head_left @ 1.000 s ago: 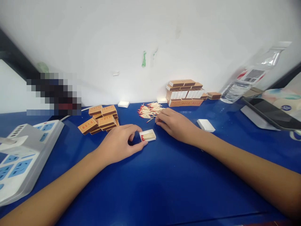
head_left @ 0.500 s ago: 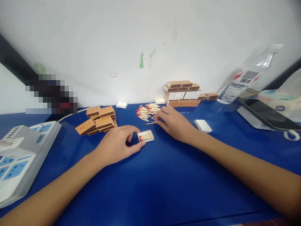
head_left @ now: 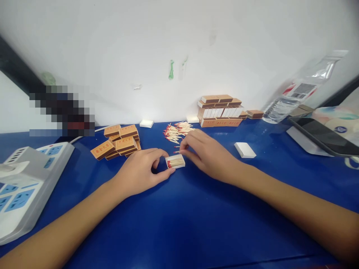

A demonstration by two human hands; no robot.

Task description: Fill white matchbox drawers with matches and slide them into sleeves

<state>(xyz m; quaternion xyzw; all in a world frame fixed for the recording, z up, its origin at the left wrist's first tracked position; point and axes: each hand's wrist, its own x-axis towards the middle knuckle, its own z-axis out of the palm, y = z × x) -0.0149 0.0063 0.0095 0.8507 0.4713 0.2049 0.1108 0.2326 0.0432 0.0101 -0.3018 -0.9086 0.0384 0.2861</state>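
Note:
My left hand (head_left: 142, 169) grips a small white matchbox tray (head_left: 175, 157) between thumb and forefinger. Red-headed matches (head_left: 176, 162) lie side by side inside it, heads to the left. Just behind the tray's right end, my right hand (head_left: 202, 151) pinches a match (head_left: 176, 152), its red head sticking out to the left. Another match (head_left: 176, 147) lies just behind that one, partly hidden by my fingers. Beyond my right fingertips spreads a loose pile of matches (head_left: 175, 131). Printed matchboxes (head_left: 126, 144) are heaped beside my left hand.
Matchboxes (head_left: 221, 122) stand stacked against the wall. White matchbox trays (head_left: 245, 150) lie on the blue table (head_left: 174, 216), two of them by the wall. A power strip (head_left: 50, 175) is at left; a water bottle (head_left: 276, 109) and a phone (head_left: 322, 136) are at right.
My right hand has drawn a match from the pile's front edge toward me, close to the tray. The left hand keeps its hold on the tray. The view has shifted slightly.

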